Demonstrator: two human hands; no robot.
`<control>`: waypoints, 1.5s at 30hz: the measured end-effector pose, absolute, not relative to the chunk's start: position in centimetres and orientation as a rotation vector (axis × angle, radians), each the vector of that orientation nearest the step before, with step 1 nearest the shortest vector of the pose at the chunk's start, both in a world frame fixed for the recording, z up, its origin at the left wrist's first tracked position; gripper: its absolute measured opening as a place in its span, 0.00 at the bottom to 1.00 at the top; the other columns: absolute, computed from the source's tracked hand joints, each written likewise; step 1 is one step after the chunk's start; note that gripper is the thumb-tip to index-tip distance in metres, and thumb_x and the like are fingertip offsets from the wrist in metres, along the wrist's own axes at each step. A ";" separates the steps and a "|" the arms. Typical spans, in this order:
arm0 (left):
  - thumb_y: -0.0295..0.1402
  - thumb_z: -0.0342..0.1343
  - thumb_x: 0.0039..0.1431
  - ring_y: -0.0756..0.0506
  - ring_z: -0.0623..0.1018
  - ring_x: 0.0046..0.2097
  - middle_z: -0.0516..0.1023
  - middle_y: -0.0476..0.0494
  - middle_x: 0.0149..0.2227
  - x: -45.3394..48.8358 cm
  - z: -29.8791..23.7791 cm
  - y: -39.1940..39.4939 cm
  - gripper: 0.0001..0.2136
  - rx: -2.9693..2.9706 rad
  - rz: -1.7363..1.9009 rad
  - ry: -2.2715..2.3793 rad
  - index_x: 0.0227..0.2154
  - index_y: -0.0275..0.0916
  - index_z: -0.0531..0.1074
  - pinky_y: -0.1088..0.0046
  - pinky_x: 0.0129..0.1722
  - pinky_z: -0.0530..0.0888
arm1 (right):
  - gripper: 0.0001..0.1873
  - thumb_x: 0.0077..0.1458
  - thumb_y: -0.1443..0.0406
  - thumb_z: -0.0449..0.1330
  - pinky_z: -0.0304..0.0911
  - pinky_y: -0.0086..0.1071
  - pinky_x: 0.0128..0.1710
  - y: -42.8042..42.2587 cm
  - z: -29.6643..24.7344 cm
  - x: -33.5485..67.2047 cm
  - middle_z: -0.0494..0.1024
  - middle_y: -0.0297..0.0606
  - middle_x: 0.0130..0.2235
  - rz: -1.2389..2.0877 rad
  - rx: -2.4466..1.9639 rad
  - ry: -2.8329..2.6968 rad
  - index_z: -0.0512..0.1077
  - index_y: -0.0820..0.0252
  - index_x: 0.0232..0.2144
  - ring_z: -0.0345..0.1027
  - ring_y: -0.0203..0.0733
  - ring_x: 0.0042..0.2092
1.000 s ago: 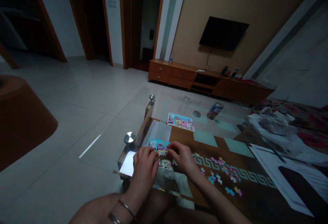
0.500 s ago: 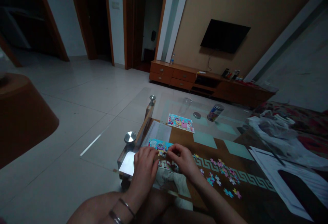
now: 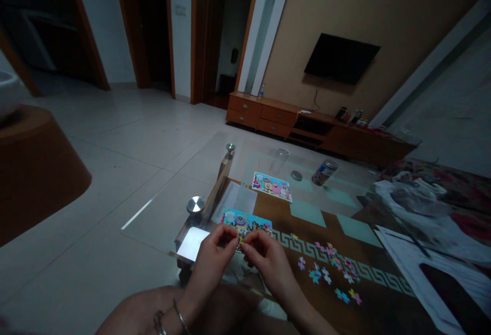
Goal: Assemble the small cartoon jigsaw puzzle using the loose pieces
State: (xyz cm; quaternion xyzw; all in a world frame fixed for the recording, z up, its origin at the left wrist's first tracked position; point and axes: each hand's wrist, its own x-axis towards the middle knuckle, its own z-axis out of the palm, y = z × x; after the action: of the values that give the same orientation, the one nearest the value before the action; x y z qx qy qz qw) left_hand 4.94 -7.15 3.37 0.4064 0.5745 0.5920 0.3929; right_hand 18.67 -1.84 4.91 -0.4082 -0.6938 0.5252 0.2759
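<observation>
Both hands have lifted off the partly built jigsaw puzzle [image 3: 247,221]; left hand [image 3: 211,261] and right hand [image 3: 266,263] hover at its near edge, fingers [image 3: 231,236] pinched inward, tips nearly meeting; any piece held is too small to tell; puzzle lies on the counter [image 3: 376,299]; loose pieces [image 3: 328,271] lie right; picture card [image 3: 271,186] lies beyond.

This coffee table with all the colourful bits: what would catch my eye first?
The bright jigsaw puzzle on the glass table stands out first, with the person's left hand and right hand meeting over it. Loose pink and blue pieces lie scattered to its right, and a cartoon picture card lies beyond it.
</observation>
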 end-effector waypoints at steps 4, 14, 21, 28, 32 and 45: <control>0.36 0.57 0.47 0.46 0.72 0.31 0.73 0.49 0.26 5.2 3.4 -7.6 0.07 0.954 1.486 1.445 0.25 0.38 0.70 0.70 0.34 0.68 | 0.05 0.55 0.68 0.56 0.62 0.31 0.37 -2.9 4.8 19.9 0.76 0.36 0.34 1.005 -0.959 -2.167 0.72 0.57 0.33 0.69 0.39 0.36; 0.36 0.56 0.47 0.48 0.70 0.28 0.70 0.51 0.23 5.8 2.5 -7.6 0.06 0.946 1.468 1.499 0.23 0.39 0.69 0.72 0.30 0.67 | 0.06 0.58 0.68 0.54 0.59 0.32 0.34 -3.0 4.4 20.5 0.74 0.38 0.31 0.632 -0.872 -2.428 0.69 0.57 0.30 0.67 0.40 0.33; 0.37 0.56 0.47 0.48 0.70 0.28 0.70 0.50 0.23 5.6 2.5 -7.5 0.07 0.979 1.406 1.481 0.23 0.39 0.69 0.71 0.31 0.68 | 0.05 0.56 0.69 0.56 0.58 0.29 0.32 -2.6 4.7 20.5 0.72 0.35 0.29 0.816 -0.945 -2.422 0.69 0.58 0.28 0.65 0.37 0.31; 0.36 0.53 0.53 0.47 0.72 0.30 0.72 0.49 0.26 5.7 2.3 -7.7 0.06 1.085 1.348 1.507 0.26 0.39 0.69 0.69 0.33 0.70 | 0.05 0.53 0.69 0.57 0.57 0.28 0.30 -2.5 4.9 20.5 0.71 0.33 0.28 0.902 -0.976 -2.361 0.68 0.58 0.26 0.64 0.36 0.30; 0.32 0.49 0.58 0.43 0.74 0.39 0.75 0.44 0.35 5.5 2.4 -7.9 0.06 1.372 1.420 1.747 0.33 0.40 0.70 0.64 0.40 0.71 | 0.04 0.53 0.69 0.58 0.57 0.29 0.31 -1.3 4.7 20.4 0.72 0.33 0.27 0.903 -1.112 -2.329 0.69 0.58 0.26 0.65 0.37 0.30; 0.25 0.52 0.56 0.39 0.68 0.52 0.73 0.43 0.47 5.4 0.9 -7.8 0.12 1.953 1.112 2.130 0.42 0.43 0.71 0.57 0.48 0.64 | 0.04 0.47 0.72 0.60 0.52 0.28 0.30 1.4 3.7 18.8 0.74 0.34 0.27 0.791 -1.335 -2.410 0.72 0.59 0.24 0.64 0.37 0.30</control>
State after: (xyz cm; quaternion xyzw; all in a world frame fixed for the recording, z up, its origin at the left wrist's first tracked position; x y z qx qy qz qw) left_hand 5.39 -7.83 0.93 0.6305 0.6877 0.3591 0.0228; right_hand 18.77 1.45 3.70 -0.4613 -0.8329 0.2734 0.1370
